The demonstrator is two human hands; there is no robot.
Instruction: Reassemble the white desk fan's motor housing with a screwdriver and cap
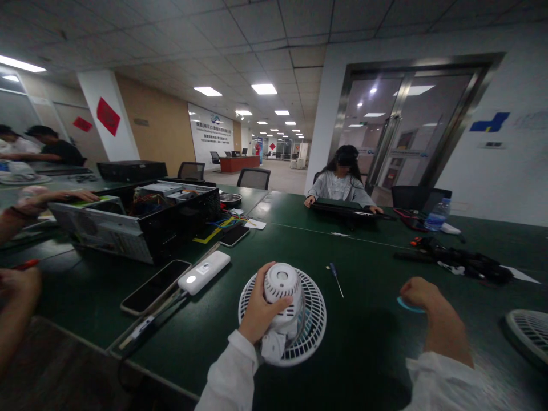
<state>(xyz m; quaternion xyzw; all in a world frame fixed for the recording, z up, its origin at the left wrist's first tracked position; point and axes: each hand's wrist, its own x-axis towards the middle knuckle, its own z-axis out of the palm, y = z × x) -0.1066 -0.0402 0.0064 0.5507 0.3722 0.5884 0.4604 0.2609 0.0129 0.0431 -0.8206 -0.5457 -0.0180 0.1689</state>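
A white electric fan (pixel 314 291) lies face down on the green table, its round grille flat and its motor housing pointing up. My left hand (pixel 261 308) is wrapped round the motor housing, thumb across its front. Through the grille slots a little blue shows. Off to the right, my right hand (pixel 422 294) is closed with the fingers curled down over a light-blue curved piece (pixel 409 306) at the tabletop; most of that piece is hidden under the hand. Between the two hands lies a small screwdriver (pixel 334 273) with a dark blue handle.
An open computer case (pixel 180 220) stands at left, with another person's hands beside it. Phones (pixel 156 285) and a white power bank (pixel 205 273) lie nearer. A white grille (pixel 528 331), a black strap bundle (pixel 466 260) and a water bottle (pixel 437 214) are at right. A person (pixel 342 182) sits opposite.
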